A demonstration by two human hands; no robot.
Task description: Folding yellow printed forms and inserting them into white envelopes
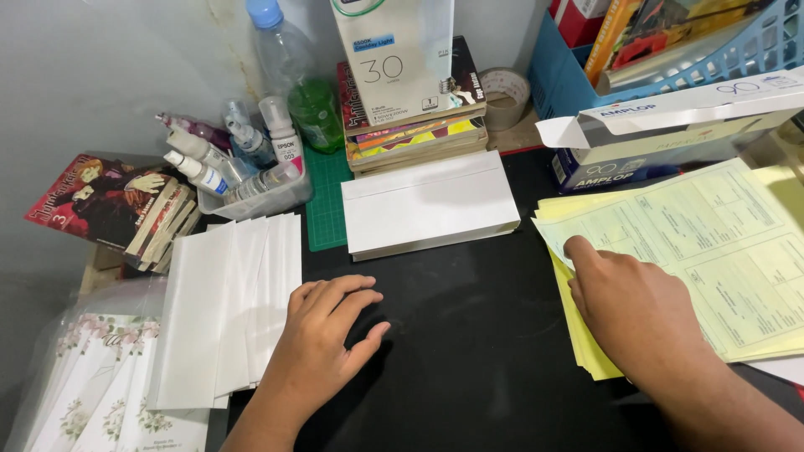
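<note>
— What are the hands doing?
— The left hand (322, 335) is lying flat and loose on the black bench (469, 335), gripping nothing, just beside the fanned white envelopes (226, 301). The right hand (632, 305) is pressing its fingertips on the stack of yellow forms (720, 251), which is sitting at the bench's right side.
— Clamped?
— No, only touching.

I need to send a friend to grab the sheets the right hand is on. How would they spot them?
Start at the black desk mat and look to its right edge. There the right hand presses on a fanned stack of pale yellow printed paper forms. Unlike the plain white envelopes by the left hand, these sheets are yellow and printed.
</note>
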